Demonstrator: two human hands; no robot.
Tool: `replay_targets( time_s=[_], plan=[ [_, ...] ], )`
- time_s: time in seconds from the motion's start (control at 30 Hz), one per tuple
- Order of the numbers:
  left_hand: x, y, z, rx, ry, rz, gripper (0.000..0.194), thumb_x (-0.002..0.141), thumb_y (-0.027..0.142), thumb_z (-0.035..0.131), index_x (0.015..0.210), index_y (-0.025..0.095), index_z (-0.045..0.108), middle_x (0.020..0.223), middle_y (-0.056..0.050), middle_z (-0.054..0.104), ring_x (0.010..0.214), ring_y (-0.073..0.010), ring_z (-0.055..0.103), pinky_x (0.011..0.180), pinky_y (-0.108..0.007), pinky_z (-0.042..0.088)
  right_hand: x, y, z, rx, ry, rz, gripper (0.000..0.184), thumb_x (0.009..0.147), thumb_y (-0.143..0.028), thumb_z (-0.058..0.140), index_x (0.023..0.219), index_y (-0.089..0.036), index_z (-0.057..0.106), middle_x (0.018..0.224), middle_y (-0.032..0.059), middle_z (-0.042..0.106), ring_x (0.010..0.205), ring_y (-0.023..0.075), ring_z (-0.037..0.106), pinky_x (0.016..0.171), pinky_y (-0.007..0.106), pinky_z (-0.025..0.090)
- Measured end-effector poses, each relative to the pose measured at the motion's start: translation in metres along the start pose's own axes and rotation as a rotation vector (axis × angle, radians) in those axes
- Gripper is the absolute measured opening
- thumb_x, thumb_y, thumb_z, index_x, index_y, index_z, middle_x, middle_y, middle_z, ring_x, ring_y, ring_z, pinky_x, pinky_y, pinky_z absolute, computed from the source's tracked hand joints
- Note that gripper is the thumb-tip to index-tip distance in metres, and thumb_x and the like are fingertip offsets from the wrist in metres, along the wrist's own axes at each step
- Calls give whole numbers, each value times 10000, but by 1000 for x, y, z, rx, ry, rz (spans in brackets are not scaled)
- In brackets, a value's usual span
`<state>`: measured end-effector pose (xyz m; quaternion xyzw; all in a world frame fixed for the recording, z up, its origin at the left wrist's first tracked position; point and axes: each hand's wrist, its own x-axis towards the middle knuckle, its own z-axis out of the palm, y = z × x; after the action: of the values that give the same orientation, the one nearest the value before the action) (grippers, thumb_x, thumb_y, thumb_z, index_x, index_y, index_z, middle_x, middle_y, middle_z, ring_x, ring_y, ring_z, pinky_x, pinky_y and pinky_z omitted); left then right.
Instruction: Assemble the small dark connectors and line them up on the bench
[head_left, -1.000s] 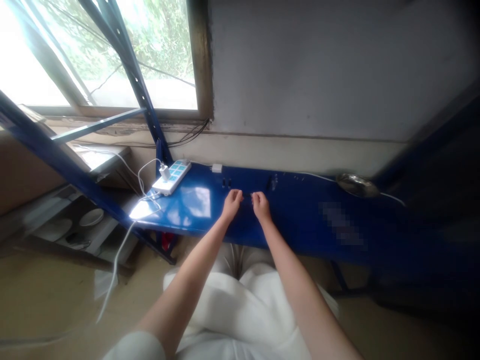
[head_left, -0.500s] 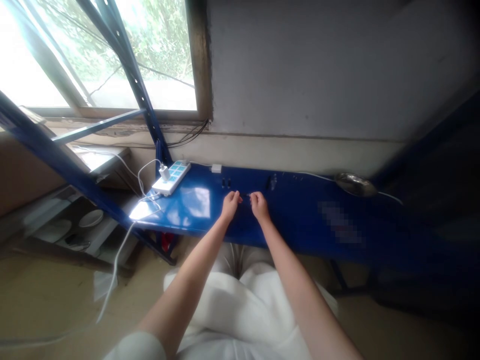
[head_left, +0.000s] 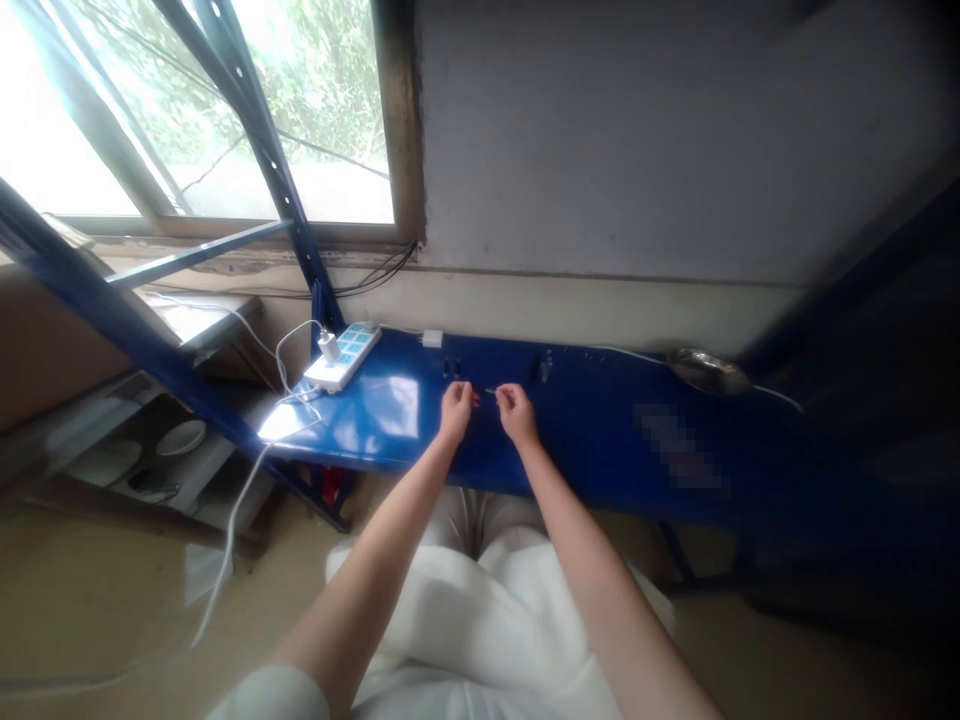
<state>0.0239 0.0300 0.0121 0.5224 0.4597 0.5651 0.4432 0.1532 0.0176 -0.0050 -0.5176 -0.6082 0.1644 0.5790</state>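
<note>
Over the blue table (head_left: 600, 430), my left hand (head_left: 455, 410) is closed in a pinch, with a small dark piece just showing at its fingertips, too small to name. My right hand (head_left: 516, 412), also pinched, grips a thin, light-coloured pin-like piece (head_left: 490, 390) that points toward my left hand. A narrow gap separates the two hands. Beyond my left hand lie two small dark pieces (head_left: 452, 367). Past my right hand is a little group of dark and clear parts (head_left: 541, 365), and a few tiny bits (head_left: 592, 356) lie farther right.
A white power strip (head_left: 343, 358) with a plugged-in charger (head_left: 328, 345) stands at the table's left end. At the back are a white adapter (head_left: 433, 339) and, to the right, a shiny metal dish (head_left: 707, 371) by a white cable. A blue upright post (head_left: 274, 150) rises at left.
My hands have drawn slightly apart, the left one shifting a little to the left. More of the thin light-coloured piece now shows at my right fingertips.
</note>
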Motion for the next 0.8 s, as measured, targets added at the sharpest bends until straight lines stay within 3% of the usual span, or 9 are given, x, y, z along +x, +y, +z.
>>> replay_targets(
  time_s=[0.13, 0.27, 0.37, 0.53, 0.8],
  plan=[
    [1, -2, 0, -19, 51, -18, 215, 825, 374, 464, 805, 162, 493, 657, 10, 552, 525, -70, 513, 567, -209, 430, 0, -3, -3, -12, 106, 44, 333, 831, -467, 420, 876, -166, 555, 756, 78, 634, 688, 172, 604, 673, 304, 486],
    [-1, 1, -1, 4, -96, -8, 262, 738, 380, 590, 814, 133, 554, 665, -14, 580, 535, -82, 523, 547, -213, 429, 0, -8, -5, -41, 138, 3, 329, 828, -453, 441, 894, -170, 595, 841, 101, 664, 777, 192, 623, 729, 324, 488],
    [-3, 6, -1, -3, -165, -10, 288, 722, 393, 602, 806, 119, 575, 647, -21, 579, 525, -84, 518, 526, -213, 422, 0, -8, -4, -90, 60, -65, 306, 820, -432, 467, 891, -185, 632, 904, 104, 671, 838, 203, 619, 758, 334, 487],
    [-4, 8, -2, -32, -159, -2, 294, 727, 410, 590, 802, 127, 570, 659, -14, 574, 519, -74, 505, 530, -207, 416, 0, 1, 0, -130, -124, -89, 262, 814, -378, 489, 907, -206, 663, 912, 88, 681, 835, 206, 628, 782, 359, 493],
    [-6, 13, -2, -61, -133, -10, 204, 765, 342, 515, 729, 142, 542, 558, 31, 481, 468, -57, 435, 491, -186, 370, 0, 5, 2, -131, -172, -114, 238, 788, -376, 534, 882, -215, 682, 875, 71, 682, 810, 200, 620, 781, 362, 487]
  ],
)
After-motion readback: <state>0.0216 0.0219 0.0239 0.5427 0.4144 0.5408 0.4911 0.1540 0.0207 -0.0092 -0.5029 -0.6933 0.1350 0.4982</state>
